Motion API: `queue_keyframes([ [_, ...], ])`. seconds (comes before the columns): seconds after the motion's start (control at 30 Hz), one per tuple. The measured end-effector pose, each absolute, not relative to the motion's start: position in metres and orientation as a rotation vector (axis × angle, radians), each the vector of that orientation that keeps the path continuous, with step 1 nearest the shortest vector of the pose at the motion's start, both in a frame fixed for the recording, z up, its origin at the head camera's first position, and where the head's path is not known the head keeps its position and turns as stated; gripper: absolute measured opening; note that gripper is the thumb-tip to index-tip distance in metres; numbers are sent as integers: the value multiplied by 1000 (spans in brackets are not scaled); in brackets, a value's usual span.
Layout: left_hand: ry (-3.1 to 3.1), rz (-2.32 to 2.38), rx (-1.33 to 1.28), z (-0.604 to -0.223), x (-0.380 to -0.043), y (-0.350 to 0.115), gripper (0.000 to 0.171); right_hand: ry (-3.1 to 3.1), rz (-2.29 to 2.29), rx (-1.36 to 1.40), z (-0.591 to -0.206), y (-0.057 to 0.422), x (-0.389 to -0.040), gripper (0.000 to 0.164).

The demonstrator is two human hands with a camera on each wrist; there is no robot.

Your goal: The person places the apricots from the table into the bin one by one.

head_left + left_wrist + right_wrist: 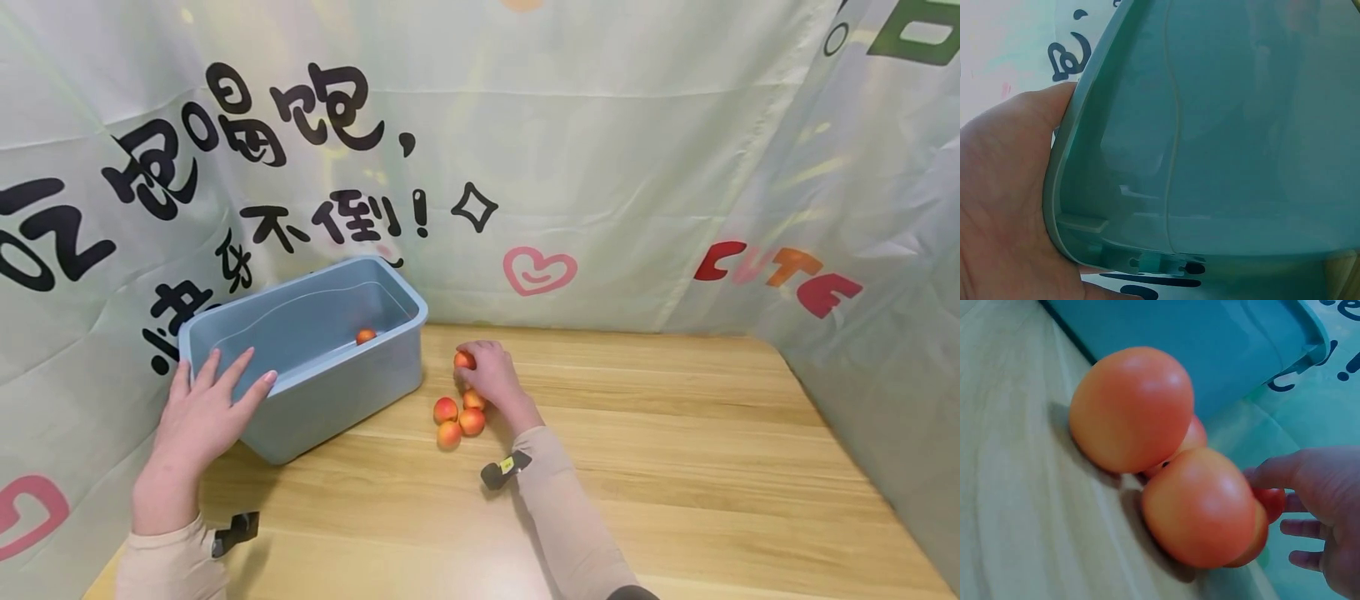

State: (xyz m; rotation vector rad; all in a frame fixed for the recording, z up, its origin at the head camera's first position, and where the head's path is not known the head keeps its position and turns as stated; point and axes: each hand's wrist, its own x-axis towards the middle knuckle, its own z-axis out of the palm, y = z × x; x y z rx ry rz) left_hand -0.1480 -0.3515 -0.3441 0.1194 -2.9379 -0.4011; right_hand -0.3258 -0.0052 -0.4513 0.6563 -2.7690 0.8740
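Right hand (492, 375) pinching a round orange-red fruit (463, 361) beside a light-blue rectangular plastic bin (345, 404)

Right of the bin, the right grip pinches the fruit between thumb and fingers; four similar fruits (472, 421) sit clustered there on the pale wood-grain worktop (660, 442), and another fruit (366, 337) lies inside the bin. The left hand (201, 418), its grip spread, rests at the rim of the bin's left end
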Motion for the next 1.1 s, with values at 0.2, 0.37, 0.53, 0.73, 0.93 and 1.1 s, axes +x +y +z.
queue_keyframes([
  [0.2, -2938, -398, 117, -344, -148, -351, 75, -2720, 876, 636, -440, -6, -324, 38],
  [0.37, -2940, -395, 118, -343, -148, -351, 75, -2656, 920, 628, -430, -7, -321, 38],
  [0.53, -2945, -399, 117, -343, -148, -351, 76, -2594, 941, 642, -420, -8, -318, 37],
  [0.73, -2945, -405, 117, -343, -149, -351, 76, -2551, 889, 661, -409, -10, -320, 38],
  [0.93, -2950, -407, 116, -344, -148, -351, 76, -2507, 846, 688, -395, -10, -325, 39],
  [1.1, -2940, -396, 107, -343, -149, -352, 75, -2468, 842, 697, -378, -11, -329, 40],
])
